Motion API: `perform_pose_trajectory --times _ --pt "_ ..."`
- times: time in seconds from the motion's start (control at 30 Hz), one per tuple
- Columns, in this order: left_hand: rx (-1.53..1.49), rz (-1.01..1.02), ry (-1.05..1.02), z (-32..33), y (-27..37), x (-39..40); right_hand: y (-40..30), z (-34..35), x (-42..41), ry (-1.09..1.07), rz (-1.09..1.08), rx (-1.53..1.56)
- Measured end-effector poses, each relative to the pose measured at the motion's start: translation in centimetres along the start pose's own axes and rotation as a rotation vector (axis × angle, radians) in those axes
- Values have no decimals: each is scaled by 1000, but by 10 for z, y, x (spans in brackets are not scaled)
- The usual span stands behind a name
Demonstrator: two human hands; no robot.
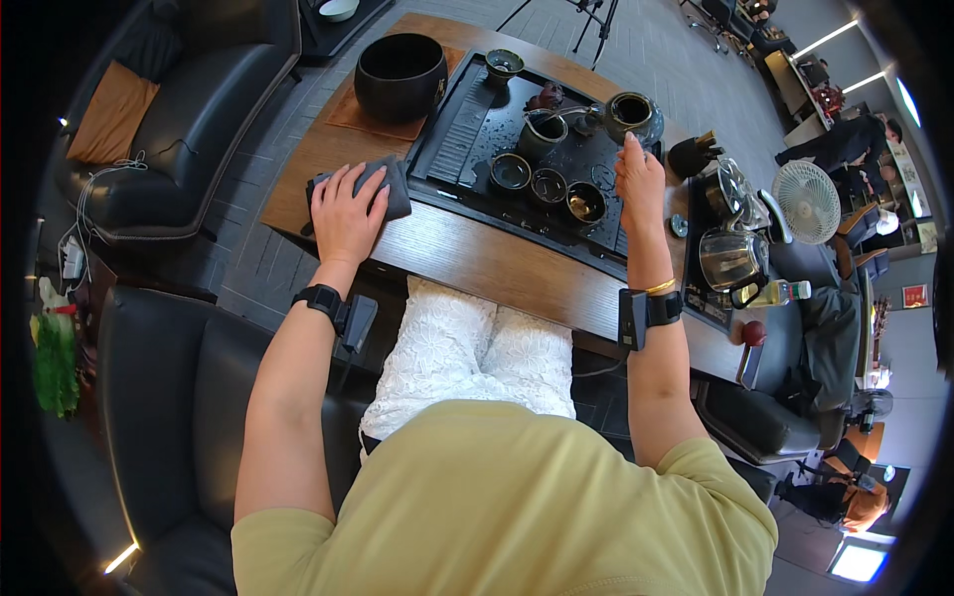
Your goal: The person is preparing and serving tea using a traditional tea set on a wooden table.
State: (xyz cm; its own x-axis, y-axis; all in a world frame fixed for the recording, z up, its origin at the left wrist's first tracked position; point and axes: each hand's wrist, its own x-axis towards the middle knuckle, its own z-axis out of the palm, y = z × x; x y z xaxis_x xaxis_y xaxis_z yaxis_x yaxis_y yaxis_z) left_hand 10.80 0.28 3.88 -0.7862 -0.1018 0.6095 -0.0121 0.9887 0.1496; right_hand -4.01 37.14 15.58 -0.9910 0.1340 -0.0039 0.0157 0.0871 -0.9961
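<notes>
My left hand (349, 208) rests on a folded dark grey cloth (395, 190) at the table's near left edge. With my right hand (641, 179) I grip a dark glazed teapot (654, 123) above the right part of the black tea tray (477, 195). The teapot's lid is off, and its spout reaches over a dark pitcher (538, 140). Several small dark cups stand near the pitcher: one (510, 173) on the left, one (548, 186) in the middle and one (585, 203) on the right. A strainer on a stand (504, 65) is at the tray's far left.
A large black bowl (395, 82) stands on a brown mat (373, 127). On the right are a small lid (677, 226), a black tool holder (689, 158), a glass kettle (730, 257), a bottle (775, 293) and a white fan (805, 201). Other people are farther off.
</notes>
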Motion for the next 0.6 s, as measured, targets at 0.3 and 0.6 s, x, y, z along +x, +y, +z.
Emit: perform_pose_trajectory --times 0.3,0.6 --pt "-5 -5 -3 0 0 0 3 2 1 15 -60 -61" --pt "8 -10 -14 0 0 0 9 3 4 39 -114 -171"
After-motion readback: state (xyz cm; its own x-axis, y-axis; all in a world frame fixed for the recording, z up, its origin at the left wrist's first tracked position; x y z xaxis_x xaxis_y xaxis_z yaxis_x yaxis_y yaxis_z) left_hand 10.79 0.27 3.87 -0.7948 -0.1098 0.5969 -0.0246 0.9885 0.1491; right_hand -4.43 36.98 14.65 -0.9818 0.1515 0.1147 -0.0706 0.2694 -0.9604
